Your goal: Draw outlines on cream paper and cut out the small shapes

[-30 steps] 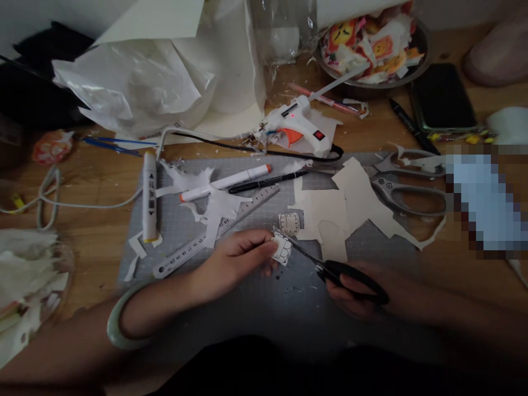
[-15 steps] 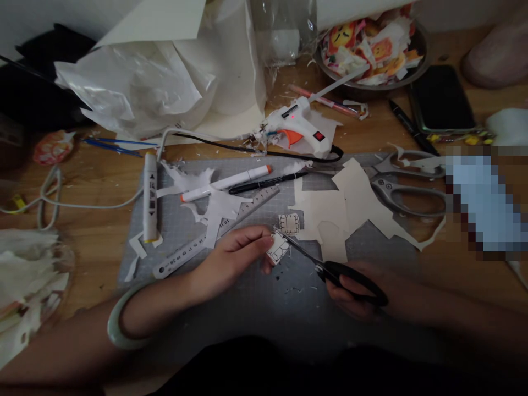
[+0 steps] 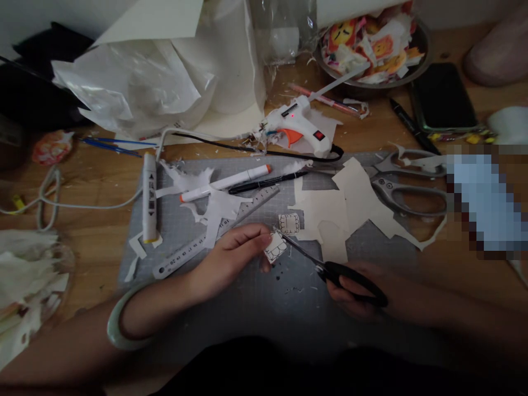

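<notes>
My left hand (image 3: pixel 243 250) pinches a small white paper piece (image 3: pixel 275 247) with black scalloped lines drawn on it. In my right hand (image 3: pixel 355 291) are black-handled scissors (image 3: pixel 307 254), fingers through the loops. Their blades point left and lie against the upper right edge of the held piece; the tips are too small to tell how far apart they stand. A second drawn paper piece (image 3: pixel 289 224) lies just beyond, on the grey cutting mat (image 3: pixel 247 324). Cream paper offcuts (image 3: pixel 325 206) spread to its right.
A ruler (image 3: pixel 181 256), an orange-tipped marker (image 3: pixel 226 183) and a black pen (image 3: pixel 268 182) lie on the mat. Behind stands a glue gun (image 3: pixel 305 126) with a lit red light. Large grey scissors (image 3: pixel 406 198) are at right, a metal bowl (image 3: pixel 424 60) of paper cutouts beyond.
The held paper piece has shifted slightly left and turned a little in my left hand. My right hand and the scissors have hardly moved.
</notes>
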Available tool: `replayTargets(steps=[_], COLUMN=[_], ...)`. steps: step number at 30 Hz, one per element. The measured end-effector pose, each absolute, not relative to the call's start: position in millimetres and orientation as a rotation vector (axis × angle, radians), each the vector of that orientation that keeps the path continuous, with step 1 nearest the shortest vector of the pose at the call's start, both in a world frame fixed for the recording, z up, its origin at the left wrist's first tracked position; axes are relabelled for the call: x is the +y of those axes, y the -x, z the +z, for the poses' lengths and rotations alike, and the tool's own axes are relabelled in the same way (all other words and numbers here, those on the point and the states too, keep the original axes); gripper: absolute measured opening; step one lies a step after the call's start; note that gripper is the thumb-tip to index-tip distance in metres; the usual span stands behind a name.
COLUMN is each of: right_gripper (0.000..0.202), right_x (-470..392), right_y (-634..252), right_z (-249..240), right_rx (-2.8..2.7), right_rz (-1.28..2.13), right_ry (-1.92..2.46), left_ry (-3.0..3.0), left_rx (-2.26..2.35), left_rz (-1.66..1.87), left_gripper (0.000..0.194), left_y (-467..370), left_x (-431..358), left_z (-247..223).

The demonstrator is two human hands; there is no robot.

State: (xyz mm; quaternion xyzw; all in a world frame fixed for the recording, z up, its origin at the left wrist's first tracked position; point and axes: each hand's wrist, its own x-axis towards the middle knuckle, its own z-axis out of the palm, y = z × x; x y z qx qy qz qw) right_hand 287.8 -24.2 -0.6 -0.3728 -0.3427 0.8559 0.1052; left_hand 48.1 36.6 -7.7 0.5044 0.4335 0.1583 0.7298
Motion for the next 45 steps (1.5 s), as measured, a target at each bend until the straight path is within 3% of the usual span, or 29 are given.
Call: replayTargets(steps=[45], right_gripper=[0.048], right_x=[-21.8], right_y=[-285.7], right_z=[6.5], right_rx=[-1.023], right_rz=[2.548], right_ry=[1.128], left_ry=[-1.313], left_rx=[0.877], left_rz=[0.241], left_gripper=[0.028], left_y=[-51.8], left_x=[39.2], left_z=[-1.9])
